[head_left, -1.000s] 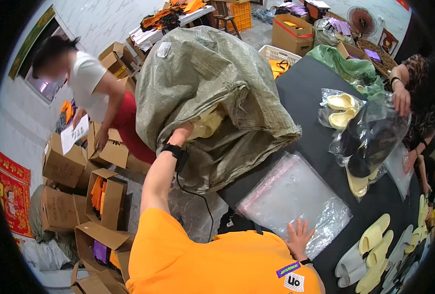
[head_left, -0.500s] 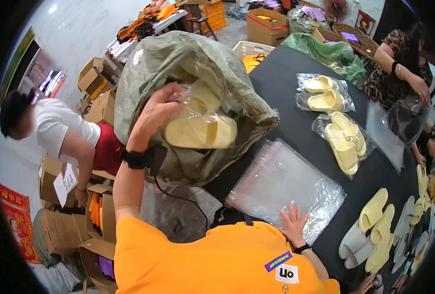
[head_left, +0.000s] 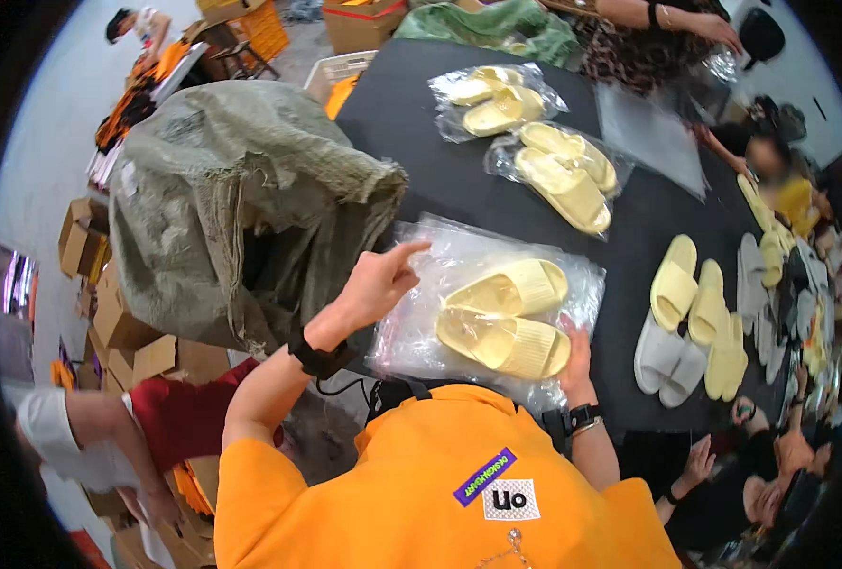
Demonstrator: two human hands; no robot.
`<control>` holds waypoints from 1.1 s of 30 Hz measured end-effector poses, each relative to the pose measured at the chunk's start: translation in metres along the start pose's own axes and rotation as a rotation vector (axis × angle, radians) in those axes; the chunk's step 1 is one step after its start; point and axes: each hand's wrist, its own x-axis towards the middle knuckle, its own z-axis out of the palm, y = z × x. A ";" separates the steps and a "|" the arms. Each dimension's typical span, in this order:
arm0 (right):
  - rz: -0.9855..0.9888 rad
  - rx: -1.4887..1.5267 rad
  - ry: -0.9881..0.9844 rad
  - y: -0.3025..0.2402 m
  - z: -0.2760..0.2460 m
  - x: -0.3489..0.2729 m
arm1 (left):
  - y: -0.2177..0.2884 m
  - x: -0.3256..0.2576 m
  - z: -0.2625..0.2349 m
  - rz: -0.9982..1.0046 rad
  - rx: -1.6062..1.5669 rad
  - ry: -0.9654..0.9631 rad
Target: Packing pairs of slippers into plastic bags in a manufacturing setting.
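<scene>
A pair of pale yellow slippers (head_left: 506, 318) lies in clear plastic on a stack of clear plastic bags (head_left: 405, 327) in front of me. My left hand (head_left: 369, 296) hovers by the stack's left side, index finger stretched out and the others partly bent, with nothing visible in it. At the slippers' right end, my right hand (head_left: 577, 360) rests against the plastic with its fingers extended. Left of the stack stands a large grey-green woven sack (head_left: 193, 218), its mouth toward the table; its inside is dark.
Two more bagged pairs of yellow slippers, a near pair (head_left: 563, 175) and a far pair (head_left: 497, 100), lie on the black table (head_left: 392, 142). Loose yellow and grey slippers (head_left: 672, 313) are at the right. Co-workers stand around, one (head_left: 98, 436) at my left beside cardboard boxes (head_left: 122, 308).
My left hand has brought the slippers out of the sack onto the bag stack and let go of them. My right hand has moved beside their right end. The view has turned rightward.
</scene>
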 end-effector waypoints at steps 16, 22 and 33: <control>-0.185 -0.616 0.229 0.028 -0.036 0.015 | -0.026 -0.052 0.040 -0.375 -1.569 0.049; -0.214 -0.625 0.223 0.032 -0.043 0.018 | -0.071 -0.068 0.094 -0.458 -0.751 0.040; -0.237 -0.685 0.225 0.033 -0.042 0.015 | -0.044 -0.039 0.081 -0.498 -0.471 -0.629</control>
